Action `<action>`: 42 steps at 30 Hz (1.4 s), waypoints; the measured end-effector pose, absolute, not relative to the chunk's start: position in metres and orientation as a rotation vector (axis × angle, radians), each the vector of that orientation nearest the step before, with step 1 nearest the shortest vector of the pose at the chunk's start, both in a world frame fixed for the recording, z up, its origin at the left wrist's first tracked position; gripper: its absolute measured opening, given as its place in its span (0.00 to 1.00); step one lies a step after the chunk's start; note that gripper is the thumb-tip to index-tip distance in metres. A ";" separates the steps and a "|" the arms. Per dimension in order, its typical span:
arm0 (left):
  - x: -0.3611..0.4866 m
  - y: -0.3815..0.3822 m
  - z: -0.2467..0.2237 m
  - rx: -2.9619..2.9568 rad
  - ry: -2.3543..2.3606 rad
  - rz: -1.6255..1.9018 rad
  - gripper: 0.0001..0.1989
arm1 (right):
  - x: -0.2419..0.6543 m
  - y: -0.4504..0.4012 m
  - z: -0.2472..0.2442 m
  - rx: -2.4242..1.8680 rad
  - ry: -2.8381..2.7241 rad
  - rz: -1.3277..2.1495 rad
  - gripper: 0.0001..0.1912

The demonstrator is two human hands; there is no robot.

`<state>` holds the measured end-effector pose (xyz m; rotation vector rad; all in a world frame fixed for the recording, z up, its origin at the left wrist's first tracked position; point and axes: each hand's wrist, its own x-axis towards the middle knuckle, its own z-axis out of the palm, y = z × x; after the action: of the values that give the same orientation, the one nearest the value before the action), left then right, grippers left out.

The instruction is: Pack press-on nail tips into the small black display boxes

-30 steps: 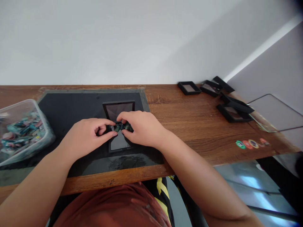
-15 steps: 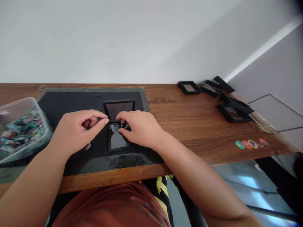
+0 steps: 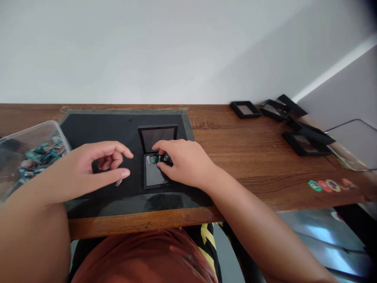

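Observation:
A hinged black display box (image 3: 144, 173) stands with its lid up on a dark mat (image 3: 100, 122). Small polished pieces lie along the hinge side of its base: a pale one (image 3: 148, 160), a green stone (image 3: 154, 159) and others partly covered by my fingers. My right hand (image 3: 185, 160) reaches over the box, thumb and forefinger pinched on a small dark shiny piece (image 3: 160, 158). Left of the box, my left hand (image 3: 88, 165) is empty above the mat, thumb and forefinger spread apart. Just below its thumb tip lies a small clear piece (image 3: 119, 182).
A clear plastic tub (image 3: 59, 127) of mixed small pieces stands at the left, partly behind my left forearm. Several black boxes (image 3: 245, 109) sit at the back right of the wooden table (image 3: 235, 145). Coloured round stickers (image 3: 315, 186) lie near its right front.
My left hand has drawn back left from the box, and its thumb and forefinger have parted. The right hand stays pinched in the box. The whole view has shifted slightly.

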<state>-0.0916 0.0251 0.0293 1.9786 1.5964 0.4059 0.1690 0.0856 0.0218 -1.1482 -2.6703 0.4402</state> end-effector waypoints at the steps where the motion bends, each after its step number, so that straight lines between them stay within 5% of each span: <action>1: -0.095 0.023 0.029 2.009 1.579 0.372 0.20 | 0.170 0.086 0.022 -1.153 -2.669 0.440 0.21; 12: -0.102 0.013 0.007 2.069 1.845 0.163 0.27 | 0.182 0.092 0.035 -1.206 -2.534 0.476 0.16; 33: -0.086 0.009 0.015 1.966 1.720 -0.022 0.09 | 0.184 0.090 0.033 -1.097 -2.545 0.454 0.16; 42: -0.094 0.012 0.028 1.923 1.511 0.158 0.12 | 0.184 0.087 0.036 -1.029 -2.581 0.434 0.15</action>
<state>-0.0941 0.0118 0.0279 1.9227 1.5109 0.1580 0.1835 0.0870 0.0358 -1.0285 -2.5812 0.4336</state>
